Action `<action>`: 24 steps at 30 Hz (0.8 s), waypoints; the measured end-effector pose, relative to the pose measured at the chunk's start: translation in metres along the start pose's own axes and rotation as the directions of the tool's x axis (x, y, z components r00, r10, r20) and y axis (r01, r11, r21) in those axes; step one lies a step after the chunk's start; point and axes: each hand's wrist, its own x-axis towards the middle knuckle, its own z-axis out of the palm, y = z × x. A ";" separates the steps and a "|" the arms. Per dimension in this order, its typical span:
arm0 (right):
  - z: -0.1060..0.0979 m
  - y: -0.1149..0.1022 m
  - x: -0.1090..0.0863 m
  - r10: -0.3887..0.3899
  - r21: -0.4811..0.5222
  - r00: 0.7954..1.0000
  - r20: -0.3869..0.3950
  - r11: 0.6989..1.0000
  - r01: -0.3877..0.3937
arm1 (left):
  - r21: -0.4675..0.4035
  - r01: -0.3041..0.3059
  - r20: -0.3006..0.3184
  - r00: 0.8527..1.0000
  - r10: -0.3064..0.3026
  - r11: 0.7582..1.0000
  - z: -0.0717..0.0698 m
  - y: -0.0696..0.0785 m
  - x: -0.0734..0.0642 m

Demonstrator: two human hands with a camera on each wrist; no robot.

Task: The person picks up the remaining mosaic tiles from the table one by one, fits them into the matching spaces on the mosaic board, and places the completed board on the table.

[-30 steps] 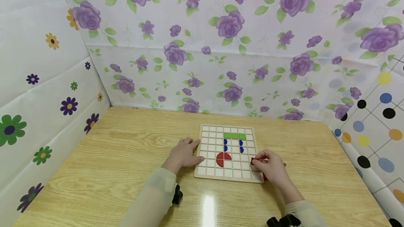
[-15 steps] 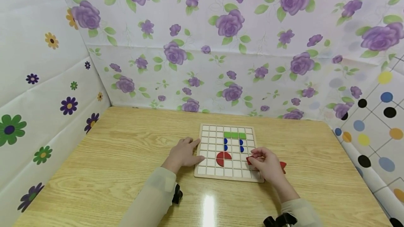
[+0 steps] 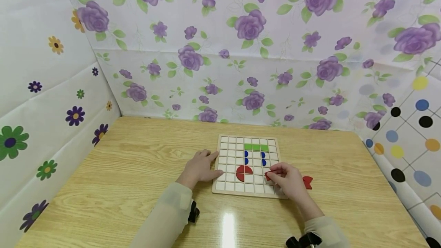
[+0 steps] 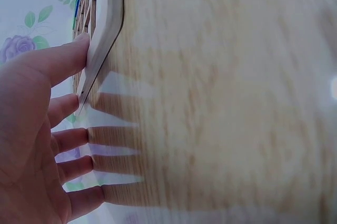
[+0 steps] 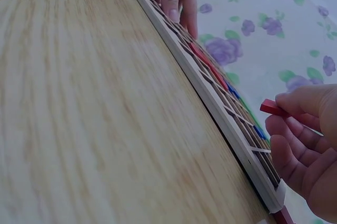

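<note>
A wooden grid board with white cells lies on the table. My left hand touches its left edge; the thumb and fingers are spread, as the left wrist view confirms. Between thumb and index finger, my right hand pinches a small red piece over the board's lower right cells. In the board sit three red quarter-circle pieces, forming three quarters of a disc. A row of three green squares is near the top, with several blue half-circle pieces below it in two columns.
More red pieces lie on the table right of the board, partly hidden behind my right hand. Floral cloth hangs behind the wooden table, and patterned cloths hang at both sides.
My right hand has moved left over the board with the red piece, uncovering red pieces on the table to its right. The left hand stays at the board's edge.
</note>
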 end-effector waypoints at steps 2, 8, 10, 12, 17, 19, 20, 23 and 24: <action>0.001 0.000 0.000 -0.005 -0.012 1.000 -0.003 1.000 0.005 | -0.003 0.001 0.000 1.000 -0.001 1.000 0.000 0.000 0.000; 0.004 -0.001 -0.001 -0.016 -0.037 1.000 -0.003 0.999 0.016 | 0.000 0.000 -0.002 1.000 0.000 1.000 0.000 0.000 0.000; 0.005 -0.002 -0.001 -0.016 -0.039 1.000 -0.002 0.999 0.016 | -0.001 0.004 0.002 1.000 -0.004 1.000 0.000 0.000 0.000; 0.006 -0.003 -0.001 -0.015 -0.043 1.000 0.000 0.999 0.015 | -0.001 0.004 0.002 1.000 -0.004 1.000 0.000 -0.001 0.000; 0.009 -0.006 -0.001 -0.021 -0.029 1.000 0.014 0.999 0.022 | -0.001 0.005 0.005 1.000 -0.005 1.000 -0.001 0.000 0.000; 0.010 -0.007 0.000 -0.031 -0.021 0.999 0.024 0.999 0.032 | 0.000 0.003 0.006 1.000 -0.003 1.000 -0.001 0.000 0.000; 0.011 -0.008 0.000 -0.033 -0.019 0.999 0.026 0.999 0.034 | 0.000 0.002 0.006 1.000 -0.002 1.000 -0.001 0.000 0.000; 0.013 -0.010 0.000 -0.045 -0.034 0.999 0.029 0.998 0.046 | 0.001 0.001 0.007 1.000 -0.001 1.000 -0.001 0.000 0.000; 0.013 -0.010 0.001 -0.049 -0.046 0.998 0.027 0.998 0.051 | 0.000 0.000 0.007 1.000 0.000 1.000 -0.001 0.000 0.000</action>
